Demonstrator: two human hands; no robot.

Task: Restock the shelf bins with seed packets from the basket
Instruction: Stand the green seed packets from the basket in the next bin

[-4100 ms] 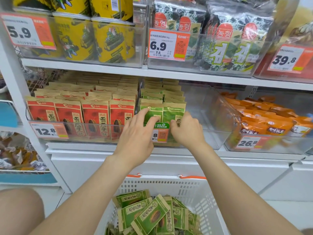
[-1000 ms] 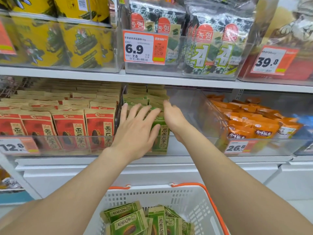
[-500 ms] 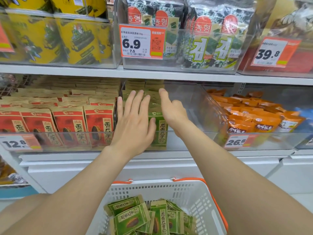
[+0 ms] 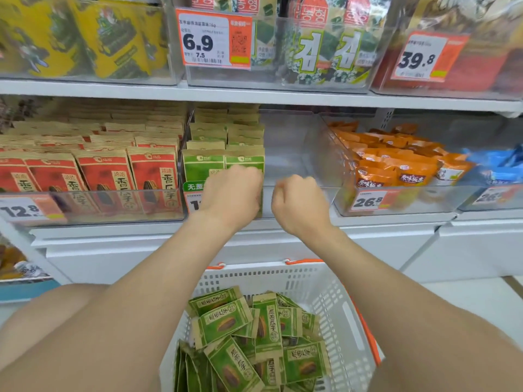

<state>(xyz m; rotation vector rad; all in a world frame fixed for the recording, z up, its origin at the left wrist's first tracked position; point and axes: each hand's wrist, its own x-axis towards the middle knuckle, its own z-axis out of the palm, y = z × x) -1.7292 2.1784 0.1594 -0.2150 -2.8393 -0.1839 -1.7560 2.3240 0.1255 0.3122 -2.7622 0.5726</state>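
Observation:
Green seed packets stand in two rows in the left half of a clear shelf bin; its right half holds nothing. My left hand is at the bin's front, fingers curled, in front of the foremost green packets and covering the price tag; I see nothing held in it. My right hand is a loose fist beside it at the bin's front wall and holds nothing. Below, a white basket with orange handles holds several loose green packets.
Red seed packets fill the bin to the left, orange packets the bin to the right. The shelf above carries seaweed packs in clear bins with price tags. My bare knee is at lower left.
Both hands have drawn back from deep among the green packets to the bin's front edge. Their fingers, straight before, are now curled. The view has tilted down towards the basket.

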